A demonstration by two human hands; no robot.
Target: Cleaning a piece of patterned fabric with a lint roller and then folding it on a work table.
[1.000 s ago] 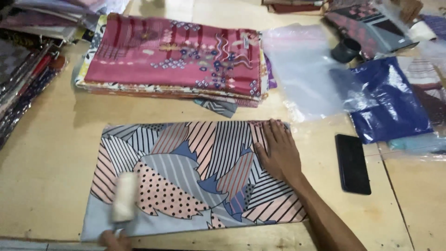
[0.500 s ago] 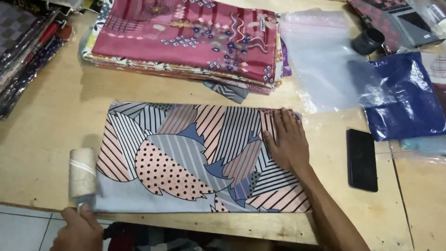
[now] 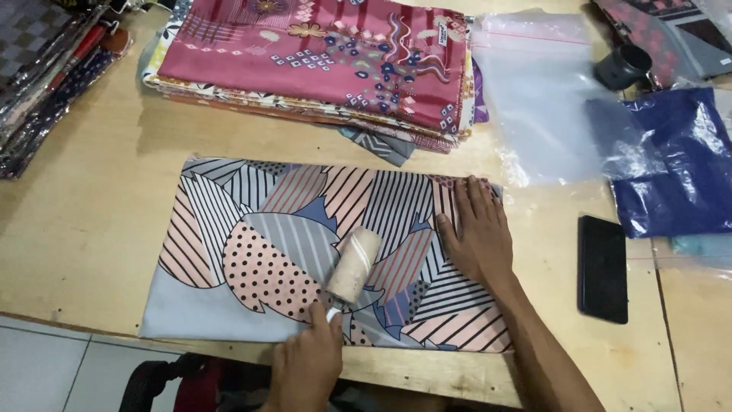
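1. One wooden desk (image 3: 91, 229) is carrying everything; its near edge is running along the bottom of the view.
2. A folded cloth (image 3: 252, 252) with a striped and dotted leaf print is lying flat along the near edge, centre-left, long side parallel to that edge.
3. A stack of folded fabrics (image 3: 320, 69), pink patterned one on top, is sitting toward the far edge, just behind the folded cloth and apart from it.
4. Clear plastic bags (image 3: 534, 99) are lying right of the stack; a blue bagged fabric (image 3: 679, 160) is resting at the right edge, overlapping them.
5. More wrapped fabrics (image 3: 46, 84) are piling up at the far left corner.
6. A black phone (image 3: 602, 267) is lying face up near the right edge, well apart from the cloth.
7. The right hand (image 3: 476, 236) is pressing palm-down on the cloth's right end, fingers spread flat, gripping nothing.
8. The left hand (image 3: 309, 362) is sitting at the near edge, fingers curled around the handle of a lint roller (image 3: 354, 265).
9. The roller's pale head is lying on the cloth's middle, tilted up and right, just left of the right hand, not touching it.
10. A small black cup-like item (image 3: 621, 65) is standing near the far right corner.
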